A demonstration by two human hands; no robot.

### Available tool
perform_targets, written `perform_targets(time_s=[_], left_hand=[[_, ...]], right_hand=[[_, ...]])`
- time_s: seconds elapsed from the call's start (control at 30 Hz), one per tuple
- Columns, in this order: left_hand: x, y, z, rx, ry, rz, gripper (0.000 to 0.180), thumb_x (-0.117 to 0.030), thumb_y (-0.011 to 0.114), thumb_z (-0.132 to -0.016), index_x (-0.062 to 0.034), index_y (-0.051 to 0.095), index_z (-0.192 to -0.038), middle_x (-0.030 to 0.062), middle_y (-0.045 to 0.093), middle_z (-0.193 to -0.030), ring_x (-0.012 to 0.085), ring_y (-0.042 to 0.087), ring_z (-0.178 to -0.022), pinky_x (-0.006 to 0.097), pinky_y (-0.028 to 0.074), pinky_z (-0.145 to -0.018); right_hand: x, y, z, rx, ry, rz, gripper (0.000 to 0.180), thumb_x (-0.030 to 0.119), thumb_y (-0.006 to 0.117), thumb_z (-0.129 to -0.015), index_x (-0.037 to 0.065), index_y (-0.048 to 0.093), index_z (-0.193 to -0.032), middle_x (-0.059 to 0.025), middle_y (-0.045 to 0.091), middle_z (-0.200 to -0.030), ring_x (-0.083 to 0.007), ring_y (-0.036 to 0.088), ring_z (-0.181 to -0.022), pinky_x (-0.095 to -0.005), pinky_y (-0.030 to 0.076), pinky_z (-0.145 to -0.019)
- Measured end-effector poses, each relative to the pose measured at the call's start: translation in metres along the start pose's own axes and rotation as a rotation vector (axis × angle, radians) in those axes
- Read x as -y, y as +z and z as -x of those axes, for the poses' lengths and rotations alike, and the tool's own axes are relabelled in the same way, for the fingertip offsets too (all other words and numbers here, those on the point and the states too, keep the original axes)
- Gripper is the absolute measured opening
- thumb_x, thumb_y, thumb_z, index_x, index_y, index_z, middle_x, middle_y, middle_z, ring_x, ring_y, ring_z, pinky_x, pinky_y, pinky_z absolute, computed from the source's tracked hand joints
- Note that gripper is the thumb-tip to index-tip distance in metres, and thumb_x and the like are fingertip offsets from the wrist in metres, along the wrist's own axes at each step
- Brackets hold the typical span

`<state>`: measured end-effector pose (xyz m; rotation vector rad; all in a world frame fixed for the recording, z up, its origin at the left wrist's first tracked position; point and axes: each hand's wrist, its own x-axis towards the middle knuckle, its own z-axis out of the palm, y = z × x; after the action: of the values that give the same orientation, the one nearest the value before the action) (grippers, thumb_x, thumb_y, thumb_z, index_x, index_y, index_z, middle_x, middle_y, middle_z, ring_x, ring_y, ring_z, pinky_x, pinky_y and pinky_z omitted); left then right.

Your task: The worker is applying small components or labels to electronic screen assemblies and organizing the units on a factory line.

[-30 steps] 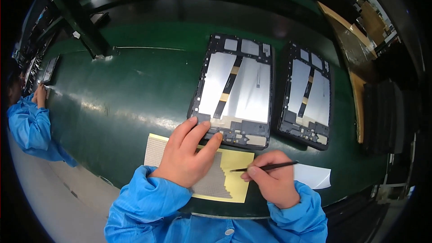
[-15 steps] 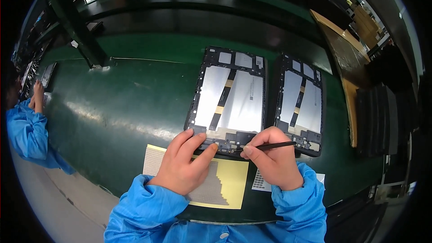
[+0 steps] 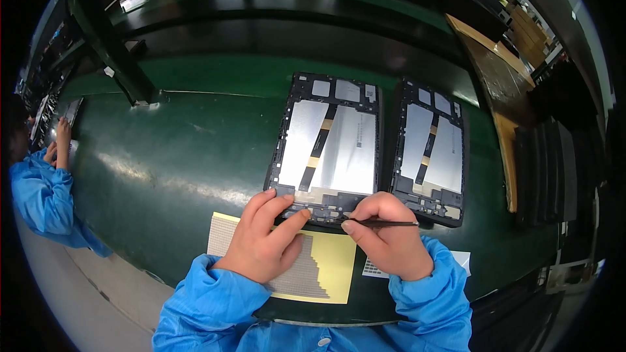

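Two black tablet housings with silvery panels and a dark ribbon cable lie side by side. My left hand (image 3: 265, 238) rests on the lower edge of the nearer, left tablet housing (image 3: 352, 150), fingers apart, holding nothing. At that same edge my right hand (image 3: 389, 238) pinches slim black tweezers (image 3: 394, 223), their handle pointing right. The tips are at the housing's lower strip, too small to make out. The right tablet housing (image 3: 443, 150) lies untouched. Partly under my left hand is a yellow sheet (image 3: 339, 261) with rows of small grey pieces.
A white sheet with dark marks (image 3: 373, 269) lies partly beneath my right wrist. Dark panels (image 3: 544, 173) stand stacked at the right, beside a wooden edge board (image 3: 505, 156). A green post (image 3: 107, 39) rises at the left. Another person's blue sleeve (image 3: 42, 189) is at far left.
My right hand has shifted slightly down and left, and the tweezers lie flatter. My left hand stays on the housing. The view has moved a little; the person at left has moved a hand.
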<state>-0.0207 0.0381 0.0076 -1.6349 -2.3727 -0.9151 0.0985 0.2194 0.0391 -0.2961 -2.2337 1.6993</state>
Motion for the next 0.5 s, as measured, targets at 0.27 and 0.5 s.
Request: perform_targets(time_s=[0.27,0.5], left_hand=[[0.015,0.012,-0.006,-0.32,-0.409,0.422,0.048,-0.01,0.068,-0.079,0.0078,0.048,-0.119,0.0219,0.047,-0.117,0.0333,0.051,-0.105,0.037,0.043,-0.091],[0.009,-0.022,-0.056,0.184,-0.673,0.292,0.044,-0.029,0.063,-0.085,0.0104,0.055,-0.104,0.0262,0.059,-0.091,0.0387,0.057,-0.086,0.042,0.046,-0.079]], right_hand=[[-0.015,-0.002,0.001,-0.026,-0.181,0.052,0.015,-0.004,0.066,-0.08,0.001,0.053,-0.086,-0.0085,0.056,-0.087,-0.013,0.057,-0.076,-0.0245,0.049,-0.066],[-0.04,0.014,0.013,-0.386,-0.213,-0.293,0.016,-0.004,0.066,-0.079,-0.001,0.054,-0.089,-0.0113,0.057,-0.09,-0.0146,0.057,-0.078,-0.026,0.048,-0.069]])
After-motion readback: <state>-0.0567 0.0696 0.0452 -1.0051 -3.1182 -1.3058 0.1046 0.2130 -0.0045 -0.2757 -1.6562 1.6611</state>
